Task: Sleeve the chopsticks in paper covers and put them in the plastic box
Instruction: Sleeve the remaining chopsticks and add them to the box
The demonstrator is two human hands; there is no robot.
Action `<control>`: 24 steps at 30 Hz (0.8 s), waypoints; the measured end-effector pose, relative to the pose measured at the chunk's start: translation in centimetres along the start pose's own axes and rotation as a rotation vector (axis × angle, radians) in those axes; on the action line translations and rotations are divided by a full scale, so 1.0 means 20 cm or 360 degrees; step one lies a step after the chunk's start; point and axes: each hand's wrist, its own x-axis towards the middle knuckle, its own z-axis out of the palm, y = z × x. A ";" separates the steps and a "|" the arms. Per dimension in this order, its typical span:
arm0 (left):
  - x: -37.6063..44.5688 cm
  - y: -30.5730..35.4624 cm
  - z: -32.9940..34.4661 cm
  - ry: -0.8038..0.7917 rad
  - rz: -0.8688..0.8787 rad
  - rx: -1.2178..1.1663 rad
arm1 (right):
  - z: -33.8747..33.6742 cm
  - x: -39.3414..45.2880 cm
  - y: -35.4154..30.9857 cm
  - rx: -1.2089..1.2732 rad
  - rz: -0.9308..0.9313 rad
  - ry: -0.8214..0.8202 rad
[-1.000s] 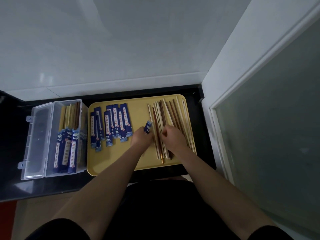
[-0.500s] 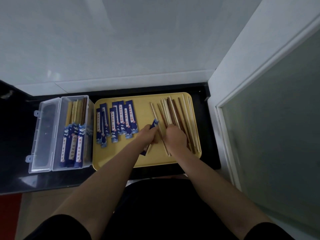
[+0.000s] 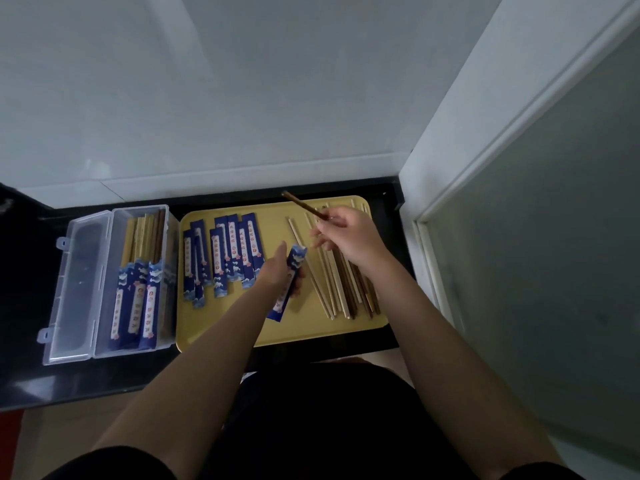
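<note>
A yellow tray (image 3: 239, 327) lies on the black counter. My left hand (image 3: 277, 271) holds one blue paper cover (image 3: 296, 263) above the tray's middle, its open end pointing up and away. My right hand (image 3: 349, 237) pinches a dark brown chopstick (image 3: 303, 204) and holds it raised, tip pointing to the upper left. Loose light and dark chopsticks (image 3: 341, 289) lie in a pile on the tray's right side. Several empty blue covers (image 3: 221, 261) lie on its left side. The clear plastic box (image 3: 136, 282) left of the tray holds three sleeved pairs.
The box's open lid (image 3: 78, 292) lies flat to its left. A white wall (image 3: 207, 98) rises behind the counter, and a white door frame with frosted glass (image 3: 536, 237) stands close on the right. The counter's front edge (image 3: 86, 389) is near my body.
My right hand has lifted a dark chopstick off the pile and raised it. My left hand has brought the blue cover up from the tray.
</note>
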 end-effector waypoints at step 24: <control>-0.07 0.05 0.04 0.0033 0.0204 0.0286 | -0.09 0.06 -0.02 -0.0003 -0.0215 0.0559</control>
